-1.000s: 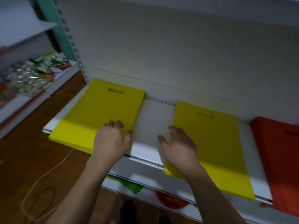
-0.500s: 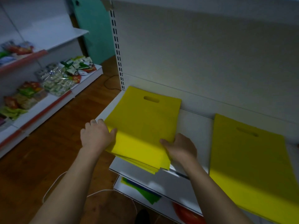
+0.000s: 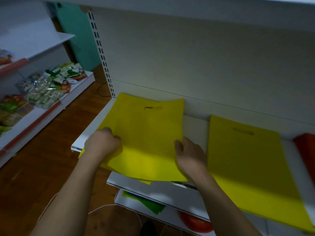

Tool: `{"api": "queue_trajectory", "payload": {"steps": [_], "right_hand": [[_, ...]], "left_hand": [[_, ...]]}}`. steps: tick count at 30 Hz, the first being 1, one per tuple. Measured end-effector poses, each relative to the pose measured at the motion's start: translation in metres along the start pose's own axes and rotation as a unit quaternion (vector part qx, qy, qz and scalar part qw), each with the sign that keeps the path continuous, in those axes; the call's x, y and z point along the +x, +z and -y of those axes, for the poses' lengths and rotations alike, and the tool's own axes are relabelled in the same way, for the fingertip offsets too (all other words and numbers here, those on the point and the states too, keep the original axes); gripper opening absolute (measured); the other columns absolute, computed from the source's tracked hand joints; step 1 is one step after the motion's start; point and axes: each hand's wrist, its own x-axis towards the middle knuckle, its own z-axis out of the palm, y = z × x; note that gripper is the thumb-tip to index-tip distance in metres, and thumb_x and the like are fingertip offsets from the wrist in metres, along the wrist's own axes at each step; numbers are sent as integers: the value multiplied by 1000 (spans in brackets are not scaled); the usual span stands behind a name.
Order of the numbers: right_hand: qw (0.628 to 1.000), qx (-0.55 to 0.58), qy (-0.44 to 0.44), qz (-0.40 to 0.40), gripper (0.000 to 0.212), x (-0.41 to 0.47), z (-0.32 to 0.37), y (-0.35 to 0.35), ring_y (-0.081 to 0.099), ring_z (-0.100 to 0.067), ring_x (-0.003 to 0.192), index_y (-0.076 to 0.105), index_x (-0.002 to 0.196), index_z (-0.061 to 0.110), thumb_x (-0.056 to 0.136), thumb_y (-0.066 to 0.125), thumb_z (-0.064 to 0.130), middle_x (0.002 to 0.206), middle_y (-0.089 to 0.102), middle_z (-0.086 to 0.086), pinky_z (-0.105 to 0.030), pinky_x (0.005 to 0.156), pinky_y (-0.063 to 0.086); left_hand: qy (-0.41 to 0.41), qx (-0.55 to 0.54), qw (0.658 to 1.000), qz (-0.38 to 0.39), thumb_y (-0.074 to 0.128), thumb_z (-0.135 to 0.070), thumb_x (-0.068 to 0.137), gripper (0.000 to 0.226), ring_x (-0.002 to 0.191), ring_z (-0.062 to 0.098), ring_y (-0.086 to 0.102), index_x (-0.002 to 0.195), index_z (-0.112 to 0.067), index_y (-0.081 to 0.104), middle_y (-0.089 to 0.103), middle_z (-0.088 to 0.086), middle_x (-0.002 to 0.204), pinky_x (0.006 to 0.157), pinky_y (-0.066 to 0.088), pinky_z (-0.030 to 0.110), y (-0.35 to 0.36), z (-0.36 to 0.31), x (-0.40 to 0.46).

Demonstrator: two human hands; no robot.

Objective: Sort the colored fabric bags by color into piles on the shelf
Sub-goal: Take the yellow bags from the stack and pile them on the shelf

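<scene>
Both hands, left hand (image 3: 102, 143) and right hand (image 3: 189, 155), grip clamped on the yellow bag stack (image 3: 146, 133).

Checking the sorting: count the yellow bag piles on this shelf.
2: left yellow pile held between both hands, right yellow pile lying beside the red bags. More may be out of frame.

You are looking at a dim picture with dark corners. The brightest light falls on the near end of the yellow bag stack (image 3: 144, 138) and on the front edge of the white shelf (image 3: 153, 188); the far part of the stack lies in shadow. Your right hand (image 3: 189, 155) looks smeared and soft. The snack packets (image 3: 47, 86) at the left are fuzzy. The slotted shelf post (image 3: 102, 55) bends, because the wide lens curves lines near the edges.
</scene>
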Motion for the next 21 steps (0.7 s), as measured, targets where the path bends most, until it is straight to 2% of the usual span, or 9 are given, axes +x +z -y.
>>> {"api": "queue_trajectory", "payload": {"steps": [2,4,8,12,14,16,17,19,21], "right_hand": [[998,-26,-8,-48,29,-7,-16,-20,58,-36,91,45,85,18,101,36,41,93,62,-16,-38,64,33],[996,-40,-5,-75,29,-15,-39,-41,59,-37,92,46,85,18,100,37,40,94,63,-17,-39,65,33],[991,-30,44,-123,33,-30,-104,-79,58,-40,86,38,73,18,98,46,39,84,60,-22,-39,62,31],[981,-24,97,-165,42,-45,-177,-107,56,-42,77,30,64,17,95,52,35,64,49,-15,-41,60,31],[979,-22,124,-163,41,-53,-208,-111,56,-42,74,33,64,16,95,53,34,60,43,-11,-39,57,30],[973,-36,123,-193,38,-58,-233,-110,57,-41,69,38,65,14,95,54,32,60,45,-14,-37,56,32],[972,-47,129,-192,35,-62,-242,-109,57,-39,69,43,68,12,94,53,33,63,49,-15,-36,56,33],[968,-64,166,-176,29,-67,-255,-107,59,-36,75,54,84,7,91,57,35,78,57,-15,-34,58,36],[966,-72,159,-190,34,-71,-266,-103,59,-38,77,58,92,2,86,66,34,86,58,-17,-35,60,41]], "left_hand": [[40,-45,998,3,55,-24,94,29,68,30,44,72,-10,41,40,8,67,57,30,31,1,-23,-13],[87,-81,992,-37,56,-24,92,32,71,37,50,68,-10,39,46,14,69,55,29,33,8,-51,-29],[168,-117,975,-80,44,-40,77,29,77,40,56,68,-13,42,57,23,75,59,34,37,35,-116,-60],[218,-89,970,-58,49,-42,92,30,86,35,59,75,-17,43,62,16,85,64,39,34,73,-182,-85],[240,-51,968,-54,46,-42,91,31,75,34,60,75,-15,48,60,13,77,59,42,33,87,-206,-98],[280,-3,959,-39,49,-41,82,34,51,32,57,69,-9,53,55,11,60,45,42,31,104,-223,-106],[272,14,962,-30,53,-40,76,34,44,31,54,68,-7,55,53,11,56,40,41,30,111,-228,-110],[245,36,969,-23,60,-41,72,42,51,34,59,84,-1,59,58,14,67,43,45,34,123,-233,-118],[175,27,984,-11,58,-47,83,58,77,39,64,110,4,53,59,19,92,59,49,40,122,-238,-122]]}}
